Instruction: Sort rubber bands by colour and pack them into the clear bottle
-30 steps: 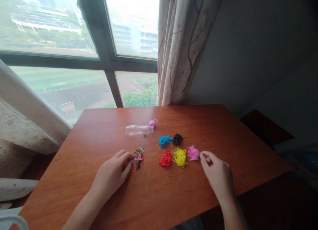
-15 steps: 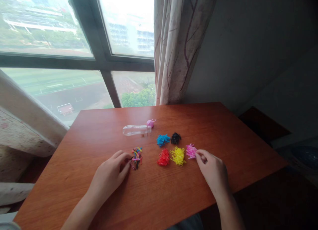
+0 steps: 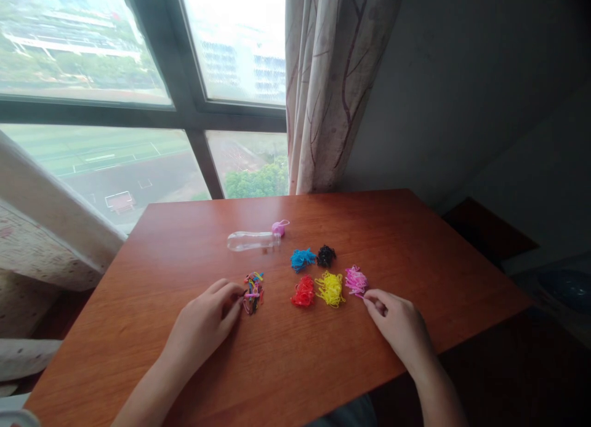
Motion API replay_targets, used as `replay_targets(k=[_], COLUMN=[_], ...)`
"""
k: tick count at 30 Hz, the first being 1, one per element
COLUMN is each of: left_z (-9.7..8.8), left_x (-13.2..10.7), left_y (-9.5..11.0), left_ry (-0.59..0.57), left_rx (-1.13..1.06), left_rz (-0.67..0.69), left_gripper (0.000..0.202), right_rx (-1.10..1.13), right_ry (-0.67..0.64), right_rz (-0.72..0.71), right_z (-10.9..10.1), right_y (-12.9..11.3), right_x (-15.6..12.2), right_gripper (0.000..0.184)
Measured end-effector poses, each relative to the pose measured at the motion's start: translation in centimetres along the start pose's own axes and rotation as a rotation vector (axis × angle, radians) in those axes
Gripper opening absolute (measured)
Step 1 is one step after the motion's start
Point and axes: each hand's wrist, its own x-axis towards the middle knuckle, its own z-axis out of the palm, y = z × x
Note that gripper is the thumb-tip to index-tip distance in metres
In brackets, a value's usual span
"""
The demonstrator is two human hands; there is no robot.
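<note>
My left hand (image 3: 207,319) lies on the wooden table (image 3: 286,365) with its fingertips curled against a small mixed-colour heap of rubber bands (image 3: 253,291). My right hand (image 3: 397,325) rests just below and right of the pink pile (image 3: 355,280), thumb and forefinger pinched at a pink band on its edge. To the left of the pink pile lie a yellow pile (image 3: 330,289) and a red pile (image 3: 303,291). Behind them sit a blue pile (image 3: 302,259) and a black pile (image 3: 325,255).
A clear plastic bottle (image 3: 252,240) lies on its side behind the piles, its pink cap (image 3: 279,227) open at the right end. A window and a patterned curtain (image 3: 332,88) stand beyond the table's far edge. A dark lower surface lies to the right.
My right hand slid left to the pink pile's edge, then drew back a little toward me, still pinched at it. My left hand stayed by the mixed heap. The view shifted slightly.
</note>
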Motion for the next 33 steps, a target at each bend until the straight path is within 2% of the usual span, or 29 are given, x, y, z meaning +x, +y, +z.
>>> replay_targets(k=[10, 17, 23, 29, 33], left_z=[-0.1, 0.0, -0.2, 0.2, 0.7], left_x=[0.0, 0.0, 0.4, 0.9, 0.9], left_y=[0.1, 0.1, 1.2, 2.4, 3.0], left_ry=[-0.019, 0.003, 0.012, 0.011, -0.001], left_rx=[0.002, -0.05, -0.198, -0.227, -0.186], left_rz=[-0.019, -0.013, 0.073, 0.129, 0.165], left_gripper=[0.022, 0.022, 0.021, 0.019, 0.018], right_rx=[-0.059, 0.03, 0.109, 0.225, 0.259], right_ry=[0.13, 0.185, 0.219, 0.126, 0.09], right_rz=[0.034, 0.012, -0.058, -0.146, -0.184], right_z=[1.0, 0.2, 0.5, 2.7, 3.5], right_y=[0.4, 0.0, -2.0, -5.1, -6.3], right_x=[0.2, -0.4, -0.6, -1.1, -1.4], right_gripper=[0.017, 0.019, 0.018, 0.014, 0.012])
